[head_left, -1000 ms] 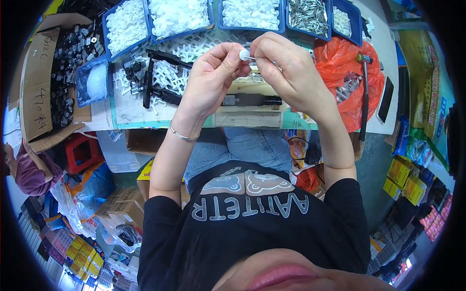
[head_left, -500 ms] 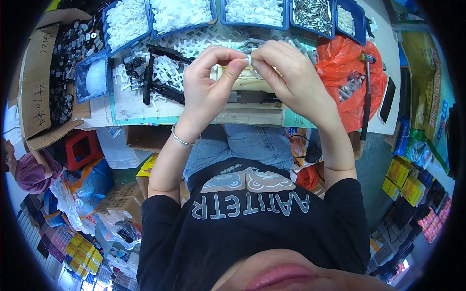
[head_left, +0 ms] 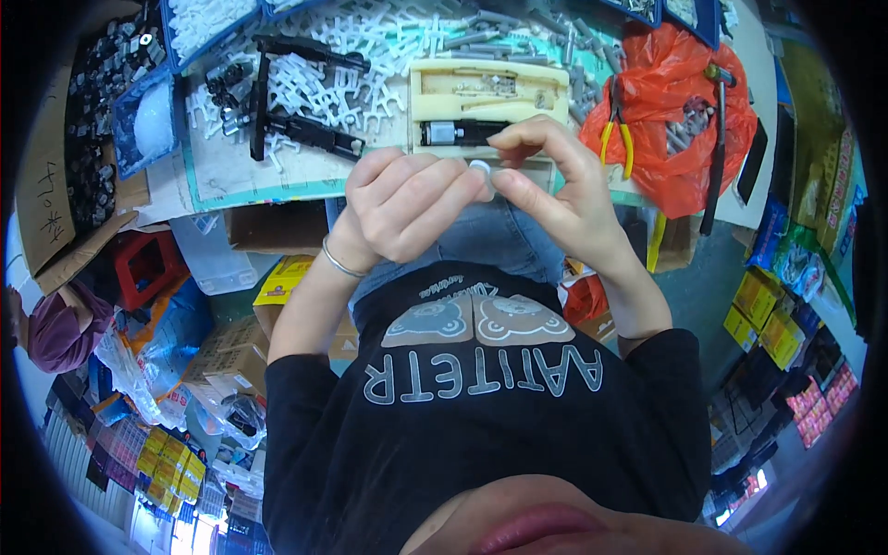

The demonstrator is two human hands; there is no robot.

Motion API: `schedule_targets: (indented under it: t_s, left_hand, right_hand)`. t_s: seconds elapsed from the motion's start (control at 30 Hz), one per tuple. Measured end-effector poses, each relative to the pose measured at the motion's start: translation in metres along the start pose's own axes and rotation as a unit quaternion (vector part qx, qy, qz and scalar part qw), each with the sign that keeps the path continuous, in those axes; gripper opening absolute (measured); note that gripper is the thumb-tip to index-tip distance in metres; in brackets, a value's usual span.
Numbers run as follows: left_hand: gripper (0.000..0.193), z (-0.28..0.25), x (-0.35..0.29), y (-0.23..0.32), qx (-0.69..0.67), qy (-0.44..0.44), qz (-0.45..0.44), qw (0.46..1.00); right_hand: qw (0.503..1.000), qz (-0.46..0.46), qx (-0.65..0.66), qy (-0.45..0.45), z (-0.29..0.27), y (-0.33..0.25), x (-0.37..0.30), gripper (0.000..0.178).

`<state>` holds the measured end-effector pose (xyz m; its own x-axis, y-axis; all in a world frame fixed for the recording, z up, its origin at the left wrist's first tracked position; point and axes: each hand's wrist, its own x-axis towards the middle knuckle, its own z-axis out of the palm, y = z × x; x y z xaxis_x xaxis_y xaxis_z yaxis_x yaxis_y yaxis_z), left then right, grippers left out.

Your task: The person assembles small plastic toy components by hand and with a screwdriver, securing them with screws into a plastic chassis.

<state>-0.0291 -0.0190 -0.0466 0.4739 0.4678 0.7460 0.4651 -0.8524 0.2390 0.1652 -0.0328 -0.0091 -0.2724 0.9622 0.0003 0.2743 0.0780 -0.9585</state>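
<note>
My left hand (head_left: 407, 202) is closed, and a small white plastic piece (head_left: 480, 167) pokes out between its thumb and forefinger. Just right of it, my right hand (head_left: 560, 190) has its thumb and forefinger spread apart, the thumb tip close to the white piece; whether they touch I cannot tell. Beyond both hands lies a cream-coloured fixture block (head_left: 561, 97) with carved slots. A black part with a silver section (head_left: 451, 133) rests in its near slot, the right end partly behind my right fingers.
White Y-shaped pieces (head_left: 319, 97) and a black frame-like assembly (head_left: 260, 106) lie left of the block. Grey cylinders (head_left: 481, 39) are scattered behind. On the right are yellow-handled pliers (head_left: 616, 134), a red plastic bag (head_left: 647, 79) and a hammer (head_left: 718, 153). Blue bins (head_left: 148, 129) line the left and back.
Both hands have come down nearer my body, off the fixture block. My right fingers have parted from the white piece, which stays in my left hand. The view has shifted, uncovering the pliers.
</note>
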Motion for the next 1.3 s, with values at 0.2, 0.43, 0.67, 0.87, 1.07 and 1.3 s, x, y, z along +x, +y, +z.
schedule_targets:
  t_s: [0.2, 0.43, 0.67, 0.87, 1.07, 1.3]
  left_hand:
    - [0.020, -0.002, -0.008, -0.004, 0.016, -0.028, 0.062, 0.998]
    - [0.023, 0.010, -0.018, -0.017, 0.004, -0.075, -0.007, 0.997]
    - [0.024, 0.011, -0.025, -0.020, -0.037, -0.092, -0.055, 0.994]
    - [0.026, 0.017, -0.021, -0.022, -0.014, -0.113, -0.036, 0.993]
    - [0.017, 0.025, -0.010, -0.012, 0.048, -0.103, -0.058, 0.992]
    - [0.022, 0.012, 0.008, -0.007, 0.051, -0.141, -0.065, 0.987]
  right_hand:
    - [0.994, -0.056, -0.090, -0.012, 0.000, 0.006, 0.002, 0.008]
    - [0.884, -0.261, -0.387, 0.016, 0.001, 0.044, 0.026, 0.013]
    - [0.856, -0.284, -0.433, -0.007, 0.001, 0.042, 0.032, 0.014]
    - [0.868, -0.233, -0.438, -0.026, 0.001, 0.030, 0.032, 0.015]
    - [0.862, -0.233, -0.448, -0.051, -0.011, 0.026, 0.033, 0.013]
    - [0.881, -0.165, -0.421, 0.137, -0.094, 0.022, 0.080, 0.016]
